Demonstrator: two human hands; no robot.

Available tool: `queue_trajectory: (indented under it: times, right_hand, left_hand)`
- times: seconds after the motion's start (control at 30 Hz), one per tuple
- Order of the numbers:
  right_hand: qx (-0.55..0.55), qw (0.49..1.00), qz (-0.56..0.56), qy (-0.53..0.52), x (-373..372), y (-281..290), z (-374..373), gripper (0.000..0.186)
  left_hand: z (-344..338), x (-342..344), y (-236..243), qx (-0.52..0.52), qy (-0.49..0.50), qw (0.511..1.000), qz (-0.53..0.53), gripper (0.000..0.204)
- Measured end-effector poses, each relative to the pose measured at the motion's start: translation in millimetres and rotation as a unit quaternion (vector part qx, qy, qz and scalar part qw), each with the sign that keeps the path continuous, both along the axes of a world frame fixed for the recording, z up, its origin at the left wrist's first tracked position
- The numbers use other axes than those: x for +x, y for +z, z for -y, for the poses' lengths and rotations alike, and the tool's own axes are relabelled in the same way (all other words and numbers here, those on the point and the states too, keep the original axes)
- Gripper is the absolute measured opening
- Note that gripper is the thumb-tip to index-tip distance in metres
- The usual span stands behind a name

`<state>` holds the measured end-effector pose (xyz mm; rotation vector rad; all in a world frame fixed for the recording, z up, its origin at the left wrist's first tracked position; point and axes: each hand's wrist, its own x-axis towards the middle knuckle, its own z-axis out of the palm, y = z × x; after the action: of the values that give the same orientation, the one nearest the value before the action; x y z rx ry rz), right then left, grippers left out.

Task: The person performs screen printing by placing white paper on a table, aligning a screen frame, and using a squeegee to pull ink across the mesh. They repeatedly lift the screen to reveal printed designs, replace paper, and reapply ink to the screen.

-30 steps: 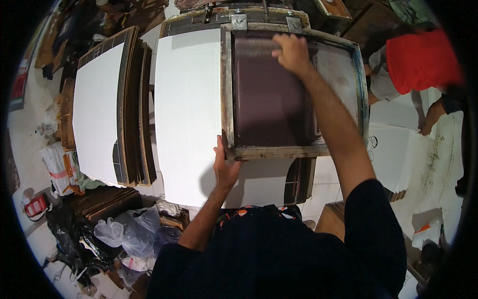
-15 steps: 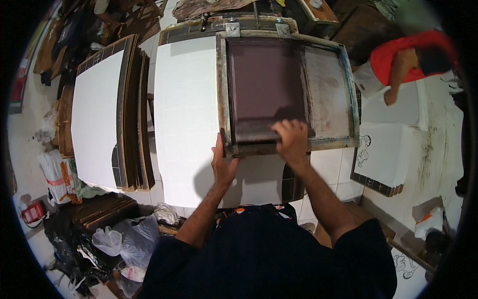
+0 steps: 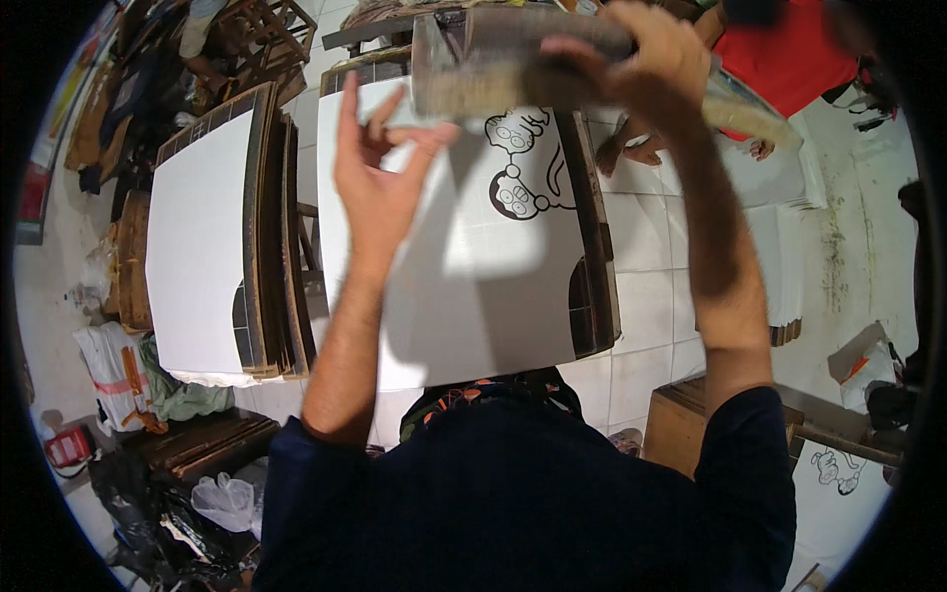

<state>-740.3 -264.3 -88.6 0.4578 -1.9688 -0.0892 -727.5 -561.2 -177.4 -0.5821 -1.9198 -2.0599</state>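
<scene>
A wooden screen printing frame (image 3: 473, 94) is tilted up over the far end of the board in front of me, blurred by motion. My right hand (image 3: 659, 69) is up at this frame, its fingers wrapped round a dark bar that looks like the squeegee (image 3: 592, 35); blur hides the exact grip. My left hand (image 3: 380, 187) hovers over the white sheet (image 3: 444, 326), fingers spread and holding nothing, just left of the frame's near corner. Black line-drawn cartoon figures (image 3: 518, 192) show on the sheet's right part.
Left of me stands a row of upright-edged boards bearing another white sheet (image 3: 197, 237). A person in a red shirt (image 3: 789, 59) is at the far right, beside stacked white sheets (image 3: 779, 247). Plastic bags (image 3: 227, 503) lie at lower left, a cardboard box (image 3: 671, 429) at lower right.
The frame has swung up off the sheet, uncovering the black figures. My right hand has risen away from me with the dark bar. My left hand has left the frame's edge and opened.
</scene>
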Motion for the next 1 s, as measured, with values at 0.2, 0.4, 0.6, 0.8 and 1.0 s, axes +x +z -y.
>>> queue_trajectory:
  times: [0.2,0.4,0.6,0.8,1.0]
  right_hand:
    - [-0.153,0.948,0.246,-0.133,-32.9,101.9,9.3,0.074]
    - [-0.159,0.945,0.252,-0.135,-59.4,134.5,11.0,0.073]
    - [-0.187,0.935,0.279,-0.112,-76.7,144.8,7.7,0.07]
    - [-0.201,0.94,0.268,-0.065,-82.4,144.3,19.1,0.063]
    - [-0.19,0.936,0.292,-0.055,-112.2,144.3,0.2,0.07]
  left_hand:
    - [248.1,-9.3,-129.7,-0.348,0.248,0.9,0.088,0.055]
    - [456.9,154.5,-266.3,-0.644,0.293,0.67,0.224,0.054]
    - [472.7,190.6,-249.4,-0.689,0.246,0.662,0.162,0.055]
    - [463.8,140.8,-186.5,-0.699,0.127,0.67,0.215,0.099]
    - [430.8,112.7,-169.2,-0.701,0.117,0.667,0.224,0.105]
